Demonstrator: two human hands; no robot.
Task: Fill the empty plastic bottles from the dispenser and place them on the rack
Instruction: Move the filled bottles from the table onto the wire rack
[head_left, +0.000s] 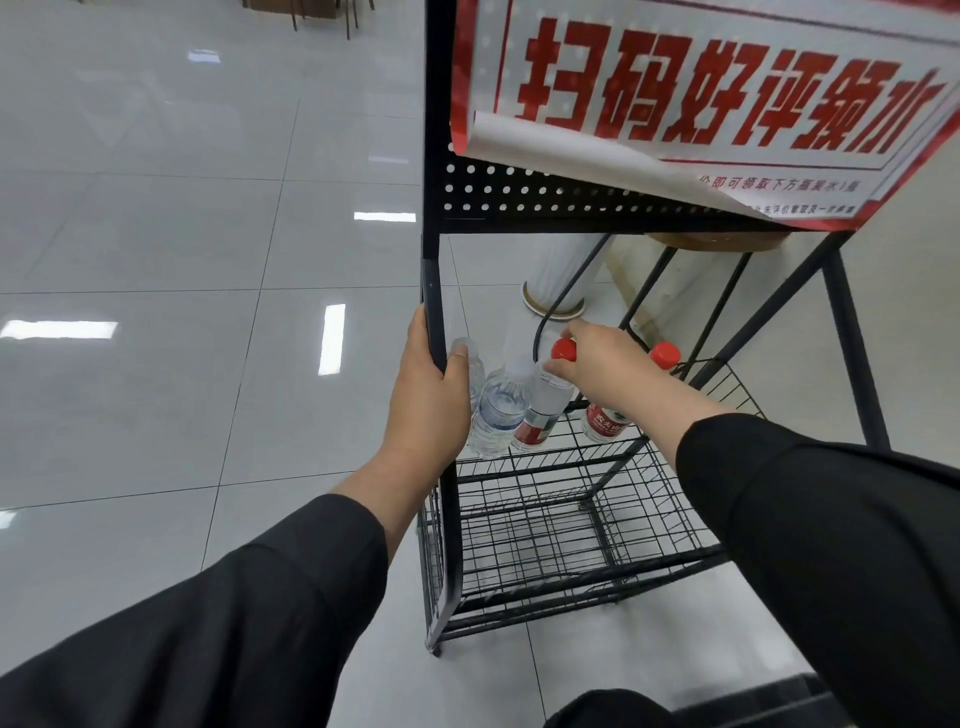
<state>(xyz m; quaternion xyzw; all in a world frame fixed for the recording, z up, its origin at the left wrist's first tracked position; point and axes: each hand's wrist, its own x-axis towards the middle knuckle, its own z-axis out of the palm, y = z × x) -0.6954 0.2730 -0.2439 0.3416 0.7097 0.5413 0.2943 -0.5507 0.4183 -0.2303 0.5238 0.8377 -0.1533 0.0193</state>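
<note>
Head | right hand (602, 364) fingers pinch red-capped bottle (545, 400) | left hand (428, 395) grips rack post (434, 312)

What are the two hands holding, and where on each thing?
The left hand grips the rack's black upright post. The right hand holds a red-capped bottle by its neck, just under the cap.

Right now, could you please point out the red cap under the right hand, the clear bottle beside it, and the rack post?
red cap (563, 350), head view, on its top.
clear bottle (500, 410), head view, mid body.
rack post (434, 291), head view, above the left hand.
</note>
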